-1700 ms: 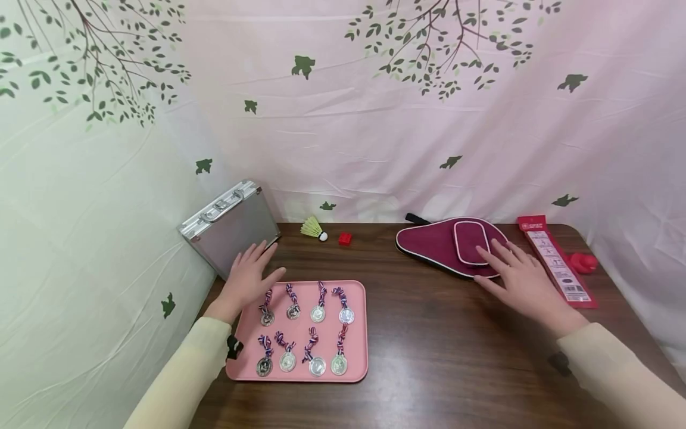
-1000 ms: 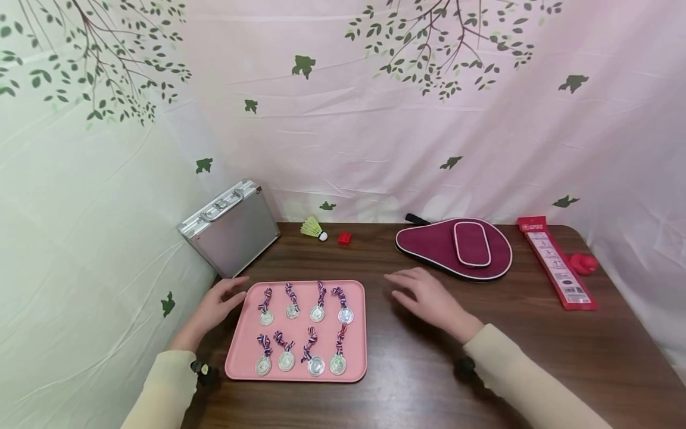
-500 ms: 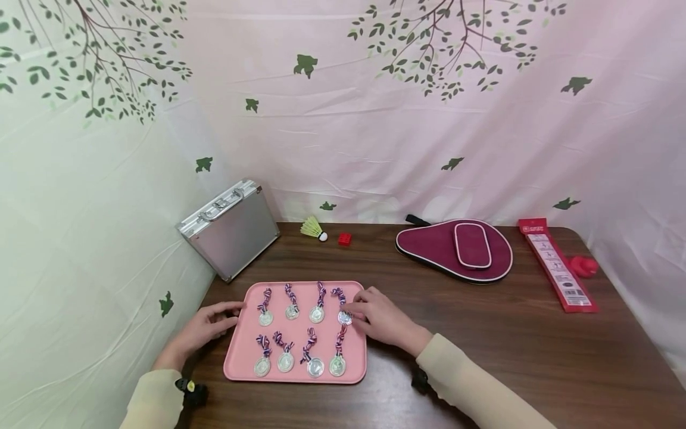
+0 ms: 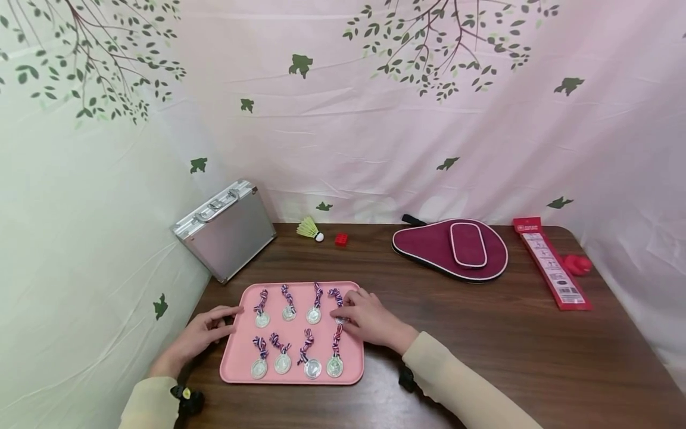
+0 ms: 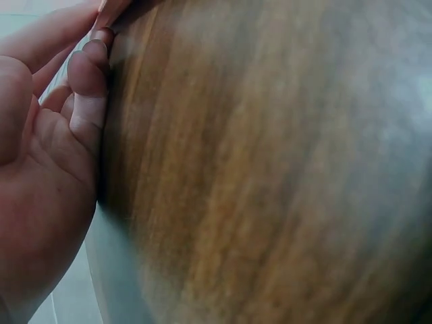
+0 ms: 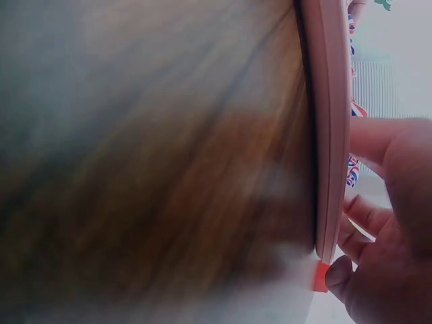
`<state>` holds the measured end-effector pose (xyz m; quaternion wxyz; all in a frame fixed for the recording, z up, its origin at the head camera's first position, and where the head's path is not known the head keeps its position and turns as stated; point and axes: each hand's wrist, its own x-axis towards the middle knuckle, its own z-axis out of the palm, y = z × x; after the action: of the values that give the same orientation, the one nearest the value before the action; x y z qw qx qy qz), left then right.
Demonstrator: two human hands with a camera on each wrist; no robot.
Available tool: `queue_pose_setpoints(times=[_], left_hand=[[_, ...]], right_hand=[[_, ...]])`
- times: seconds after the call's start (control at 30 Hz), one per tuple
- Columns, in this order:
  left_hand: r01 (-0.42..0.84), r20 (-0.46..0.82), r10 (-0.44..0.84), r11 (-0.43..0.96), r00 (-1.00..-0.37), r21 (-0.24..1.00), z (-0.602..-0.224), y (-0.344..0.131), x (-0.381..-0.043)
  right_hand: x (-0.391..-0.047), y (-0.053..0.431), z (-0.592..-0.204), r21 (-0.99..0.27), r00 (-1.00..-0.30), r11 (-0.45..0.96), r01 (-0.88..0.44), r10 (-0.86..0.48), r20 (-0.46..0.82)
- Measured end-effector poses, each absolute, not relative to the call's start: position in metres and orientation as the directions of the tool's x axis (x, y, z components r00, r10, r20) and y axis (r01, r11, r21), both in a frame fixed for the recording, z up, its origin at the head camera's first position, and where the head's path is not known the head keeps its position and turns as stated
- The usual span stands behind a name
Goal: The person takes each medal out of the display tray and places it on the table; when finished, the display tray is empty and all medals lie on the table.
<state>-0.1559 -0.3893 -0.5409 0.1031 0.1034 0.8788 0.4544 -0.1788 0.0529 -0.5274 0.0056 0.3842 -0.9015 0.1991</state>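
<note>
A pink tray (image 4: 292,381) bears two rows of silver medals on knotted, striped ribbons. My left hand (image 4: 200,333) is at the tray's left edge, its fairly straight fingertips touching the rim; the left wrist view shows these fingers (image 5: 88,74) beside the tabletop. My right hand (image 4: 372,319) reaches over the right rim to the back right medal (image 4: 340,320), with finger and thumb on either side of it in a pinch. The fingers partly cover that medal, which lies low at the tray. In the right wrist view the tray's rim stands beside the right hand (image 6: 398,223).
A silver case (image 4: 227,232) leans at the back left. Along the back lie a yellow shuttlecock (image 4: 309,229), a red toy brick (image 4: 341,239) and a maroon table tennis bat cover (image 4: 429,243). Farther right are a red packet (image 4: 552,265) and a red rubbery object (image 4: 577,264).
My right hand has come left from above the bat cover to the back right medal, its fingers closing in on it. The left hand has drawn back from the case to the tray's left edge.
</note>
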Motion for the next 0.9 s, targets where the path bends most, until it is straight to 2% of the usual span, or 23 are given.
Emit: queue_pose_setpoints(times=[0.2, 0.47, 0.7, 0.9], left_hand=[[0.075, -0.095, 0.270, 0.556, -0.958, 0.828, -0.5397, -0.3888, -0.1541], [0.047, -0.114, 0.251, 0.557, -0.961, 0.829, -0.5388, -0.3845, -0.1538], [0.027, -0.124, 0.233, 0.555, -0.964, 0.831, -0.5387, -0.3841, -0.1534], [0.031, -0.118, 0.236, 0.545, -0.965, 0.838, -0.5390, -0.3842, -0.1535]], right_hand=[[-0.1801, 0.0500, -0.5272, -0.414, -0.729, 0.630, -0.657, -0.671, 0.134], [-0.1803, 0.0462, -0.5241, -0.544, -0.787, 0.648, -0.533, -0.616, 0.036], [-0.1815, 0.0431, -0.5226, -0.591, -0.791, 0.617, -0.519, -0.608, 0.061], [-0.1859, 0.0462, -0.5273, -0.717, -0.804, 0.528, -0.456, -0.590, 0.078]])
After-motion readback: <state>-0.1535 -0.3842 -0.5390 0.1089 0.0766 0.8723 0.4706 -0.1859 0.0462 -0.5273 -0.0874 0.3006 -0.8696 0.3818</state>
